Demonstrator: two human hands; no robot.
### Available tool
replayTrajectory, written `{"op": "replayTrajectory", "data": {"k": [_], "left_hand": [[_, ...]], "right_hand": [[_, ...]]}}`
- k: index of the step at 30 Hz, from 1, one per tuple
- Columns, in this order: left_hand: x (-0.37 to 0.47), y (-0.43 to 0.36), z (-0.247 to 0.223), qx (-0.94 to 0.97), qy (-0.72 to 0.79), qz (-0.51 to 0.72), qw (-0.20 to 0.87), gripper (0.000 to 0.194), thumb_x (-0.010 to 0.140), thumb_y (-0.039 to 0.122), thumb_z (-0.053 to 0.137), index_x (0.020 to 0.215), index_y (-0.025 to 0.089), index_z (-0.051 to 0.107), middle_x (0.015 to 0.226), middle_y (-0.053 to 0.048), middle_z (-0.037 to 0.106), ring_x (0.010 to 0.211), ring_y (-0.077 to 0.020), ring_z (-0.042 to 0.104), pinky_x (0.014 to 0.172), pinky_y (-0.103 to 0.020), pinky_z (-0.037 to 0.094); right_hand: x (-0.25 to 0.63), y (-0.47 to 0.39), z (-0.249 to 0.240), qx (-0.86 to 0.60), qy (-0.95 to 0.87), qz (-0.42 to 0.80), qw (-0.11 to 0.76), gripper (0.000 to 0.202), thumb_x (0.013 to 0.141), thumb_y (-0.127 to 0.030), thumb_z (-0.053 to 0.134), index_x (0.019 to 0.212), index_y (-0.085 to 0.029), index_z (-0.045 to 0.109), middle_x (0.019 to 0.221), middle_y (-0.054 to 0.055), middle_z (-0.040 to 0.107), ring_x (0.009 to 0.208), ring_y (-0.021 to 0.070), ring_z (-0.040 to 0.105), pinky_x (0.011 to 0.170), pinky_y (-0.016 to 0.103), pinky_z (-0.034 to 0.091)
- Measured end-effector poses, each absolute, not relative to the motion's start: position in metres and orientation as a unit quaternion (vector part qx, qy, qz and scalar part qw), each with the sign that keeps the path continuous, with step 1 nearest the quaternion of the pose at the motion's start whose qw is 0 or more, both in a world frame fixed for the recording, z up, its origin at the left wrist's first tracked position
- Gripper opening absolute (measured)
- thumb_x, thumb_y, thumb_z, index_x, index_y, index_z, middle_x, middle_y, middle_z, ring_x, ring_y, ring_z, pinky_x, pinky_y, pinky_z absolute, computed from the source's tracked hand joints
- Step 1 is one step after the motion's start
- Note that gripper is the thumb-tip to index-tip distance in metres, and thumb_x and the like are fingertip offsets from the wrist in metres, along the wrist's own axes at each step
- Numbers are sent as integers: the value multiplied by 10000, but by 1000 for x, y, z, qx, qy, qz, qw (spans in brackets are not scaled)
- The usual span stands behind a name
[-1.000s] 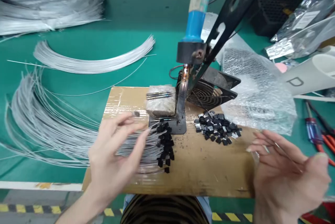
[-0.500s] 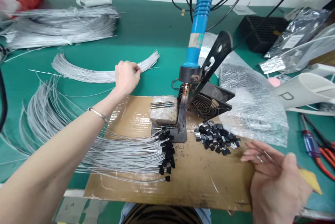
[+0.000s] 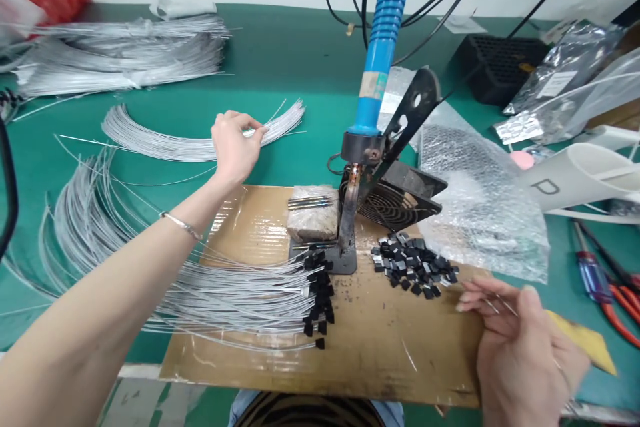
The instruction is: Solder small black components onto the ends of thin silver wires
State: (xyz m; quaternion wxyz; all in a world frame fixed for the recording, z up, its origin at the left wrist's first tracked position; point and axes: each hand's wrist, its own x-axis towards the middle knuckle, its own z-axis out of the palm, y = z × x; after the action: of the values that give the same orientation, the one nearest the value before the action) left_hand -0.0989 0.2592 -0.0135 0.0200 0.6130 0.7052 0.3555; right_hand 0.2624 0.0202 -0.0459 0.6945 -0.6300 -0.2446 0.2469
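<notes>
My left hand (image 3: 237, 144) is closed in a pinch at the right part of a curved bundle of thin white wires (image 3: 160, 140). One wire (image 3: 277, 111) stands up from the bundle beside my fingertips. My right hand (image 3: 523, 340) is half curled, palm up, at the cardboard's right edge. Slim metal prongs, apparently tweezers (image 3: 507, 305), lie across its fingers; most of their length is hidden. Just left of that hand is a pile of small black connectors (image 3: 415, 266). Wires with black connector ends (image 3: 320, 294) lie fanned on the cardboard (image 3: 380, 354).
A blue-handled soldering iron (image 3: 383, 34) stands tip down in a black holder (image 3: 405, 117), above the cardboard. Behind it is a small fan (image 3: 395, 197). Bubble wrap (image 3: 475, 194), a screwdriver (image 3: 593, 274) and orange-handled pliers (image 3: 620, 314) lie right. Tied wire bundles (image 3: 125, 57) lie back left.
My left hand has shifted slightly left along the bundle, and one wire end now stands up from it. My right hand has moved slightly left, its thumb turning inward.
</notes>
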Motion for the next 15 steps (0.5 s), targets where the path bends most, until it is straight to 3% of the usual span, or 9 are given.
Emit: {"op": "replayTrajectory", "data": {"k": [4, 8, 15], "left_hand": [[-99, 229, 0, 605, 671, 416, 101, 154, 950, 322, 655, 926, 183, 716, 914, -60, 792, 823, -187, 740, 810, -341, 580], [-92, 182, 16, 605, 639, 445, 167, 170, 923, 363, 700, 936, 198, 734, 801, 19, 760, 627, -104, 641, 612, -269, 516], [-95, 91, 45, 618, 658, 407, 142, 72, 851, 314, 817, 829, 246, 809, 729, 34, 752, 626, -122, 564, 592, -295, 423]], "right_hand": [[261, 20, -45, -633, -255, 245, 689, 317, 899, -394, 779, 712, -140, 809, 732, 104, 767, 558, 221, 653, 552, 404, 467], [259, 20, -43, -633, -258, 245, 688, 263, 888, -349, 773, 702, -169, 817, 702, 90, 759, 545, 226, 637, 557, 414, 456], [257, 11, -47, -625, -287, 254, 679, 305, 942, -374, 724, 755, -141, 787, 751, 62, 768, 573, 189, 655, 577, 350, 492]]}}
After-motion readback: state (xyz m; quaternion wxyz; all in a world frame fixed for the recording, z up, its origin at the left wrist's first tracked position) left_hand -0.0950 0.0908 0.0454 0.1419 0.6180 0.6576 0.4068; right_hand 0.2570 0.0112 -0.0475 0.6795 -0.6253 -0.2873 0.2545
